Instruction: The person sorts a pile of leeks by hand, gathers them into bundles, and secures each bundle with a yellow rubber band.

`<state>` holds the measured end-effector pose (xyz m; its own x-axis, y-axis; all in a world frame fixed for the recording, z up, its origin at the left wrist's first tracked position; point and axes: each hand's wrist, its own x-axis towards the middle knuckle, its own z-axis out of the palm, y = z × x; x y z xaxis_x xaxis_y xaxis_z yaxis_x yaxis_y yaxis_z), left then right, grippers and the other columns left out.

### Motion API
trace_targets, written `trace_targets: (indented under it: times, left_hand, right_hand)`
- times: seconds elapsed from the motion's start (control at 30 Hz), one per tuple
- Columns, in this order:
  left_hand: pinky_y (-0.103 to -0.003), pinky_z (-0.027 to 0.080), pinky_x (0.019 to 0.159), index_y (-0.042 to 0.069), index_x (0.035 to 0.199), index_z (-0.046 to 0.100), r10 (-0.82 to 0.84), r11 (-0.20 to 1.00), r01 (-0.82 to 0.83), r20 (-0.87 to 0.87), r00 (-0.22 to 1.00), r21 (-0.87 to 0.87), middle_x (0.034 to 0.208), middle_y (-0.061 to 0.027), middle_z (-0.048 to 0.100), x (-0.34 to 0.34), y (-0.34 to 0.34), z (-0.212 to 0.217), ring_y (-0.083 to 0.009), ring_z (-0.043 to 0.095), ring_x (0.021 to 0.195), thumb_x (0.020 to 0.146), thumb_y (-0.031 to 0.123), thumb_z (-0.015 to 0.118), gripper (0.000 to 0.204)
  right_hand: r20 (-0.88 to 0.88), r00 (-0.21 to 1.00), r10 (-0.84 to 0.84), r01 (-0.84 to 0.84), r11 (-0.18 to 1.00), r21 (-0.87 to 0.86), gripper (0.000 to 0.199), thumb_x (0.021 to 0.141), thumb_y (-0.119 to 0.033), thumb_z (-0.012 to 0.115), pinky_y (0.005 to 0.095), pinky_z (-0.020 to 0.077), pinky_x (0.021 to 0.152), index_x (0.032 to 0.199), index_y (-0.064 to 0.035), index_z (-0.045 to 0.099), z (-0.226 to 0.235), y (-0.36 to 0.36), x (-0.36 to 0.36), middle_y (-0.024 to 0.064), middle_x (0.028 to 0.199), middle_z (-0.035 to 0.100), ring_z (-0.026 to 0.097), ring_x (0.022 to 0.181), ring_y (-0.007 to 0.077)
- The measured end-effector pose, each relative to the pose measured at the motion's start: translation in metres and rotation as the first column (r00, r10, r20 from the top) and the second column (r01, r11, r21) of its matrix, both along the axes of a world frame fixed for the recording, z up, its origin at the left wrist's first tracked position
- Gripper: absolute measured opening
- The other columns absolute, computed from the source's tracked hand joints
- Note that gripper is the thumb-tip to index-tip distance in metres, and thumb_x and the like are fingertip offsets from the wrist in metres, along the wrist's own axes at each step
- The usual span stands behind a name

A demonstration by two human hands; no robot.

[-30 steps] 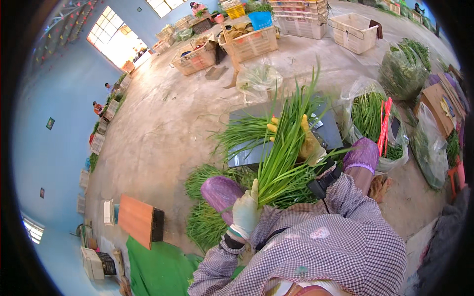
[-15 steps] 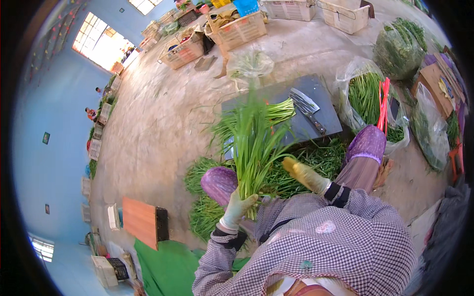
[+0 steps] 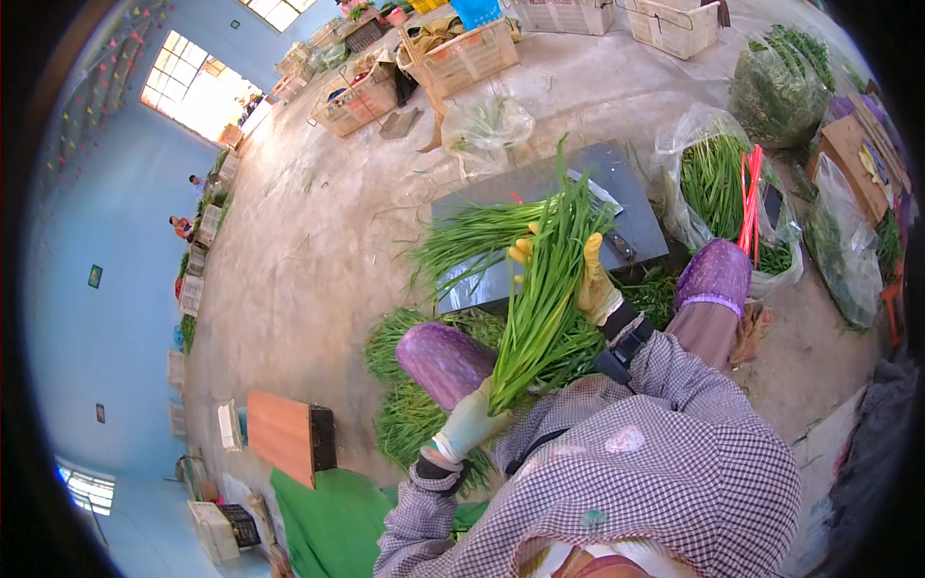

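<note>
My left hand (image 3: 470, 421), in a pale glove, is closed around the lower end of a bunch of garlic chives (image 3: 549, 308). The long green leaves slant up and away to the right. My right hand (image 3: 599, 284), in a yellow-palmed glove, cups the bunch from beneath, thumb on its right and fingertips showing on its left. Beyond, another bunch of chives (image 3: 462, 241) lies across a dark board (image 3: 641, 217). A knife (image 3: 624, 248) rests on the board, its blade partly hidden by the leaves.
Loose greens (image 3: 409, 414) lie around my purple-covered knees. At the right stand a plastic bag of chives (image 3: 713, 183), red strips (image 3: 752, 202) and a fuller bag (image 3: 780, 96). An orange-brown board (image 3: 279, 433) is at lower left. Crates (image 3: 462, 63) stand at the back.
My right hand has moved from beside the bunch to under its leaves. The bunch, upright before, now tilts to the right and covers part of the knife.
</note>
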<state>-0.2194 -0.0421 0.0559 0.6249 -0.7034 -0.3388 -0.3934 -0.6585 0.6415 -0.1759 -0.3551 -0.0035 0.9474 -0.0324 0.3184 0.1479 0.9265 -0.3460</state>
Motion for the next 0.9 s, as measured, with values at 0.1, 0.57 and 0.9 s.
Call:
trace_targets:
  times: [0.1,0.57,0.9]
  left_hand:
    - [-0.046,0.058,0.081,0.004,0.155,0.036,0.06,0.992,-0.087,0.259,0.964,0.092,0.118,-0.0299,0.066,-0.011,-0.005,0.019,-0.0437,0.071,0.092,0.082,0.017,0.075,0.084]
    - [-0.04,0.054,0.082,0.022,0.162,0.036,-0.293,0.928,0.016,0.705,0.645,0.371,0.101,-0.0105,0.068,0.053,-0.014,0.207,-0.0275,0.067,0.087,0.076,0.011,0.08,0.098]
    - [-0.035,0.038,0.115,0.005,0.165,0.009,-0.376,0.843,0.427,0.21,0.903,-0.327,0.154,-0.0254,0.041,0.085,-0.119,0.069,-0.0318,0.048,0.134,0.081,0.023,0.085,0.115]
  right_hand:
    - [0.045,0.999,0.026,-0.024,0.999,-0.041,0.092,0.098,-0.066,0.053,0.055,0.0424,0.116,0.159,0.0002,0.032,0.019,-0.01,0.004,0.0085,0.128,0.068,0.06,0.13,0.0279]
    - [0.3,0.912,-0.28,0.322,0.942,-0.099,0.137,0.072,-0.088,0.064,0.0572,0.0307,0.123,0.165,-0.0035,0.009,0.151,-0.019,0.0,0.0257,0.165,0.028,0.03,0.153,0.04]
    - [0.345,0.856,-0.384,0.487,0.821,-0.296,0.041,0.109,-0.021,0.052,0.0405,0.0468,0.109,0.141,0.0042,0.053,0.216,-0.088,-0.06,-0.0056,0.081,0.049,0.056,0.083,0.0095]
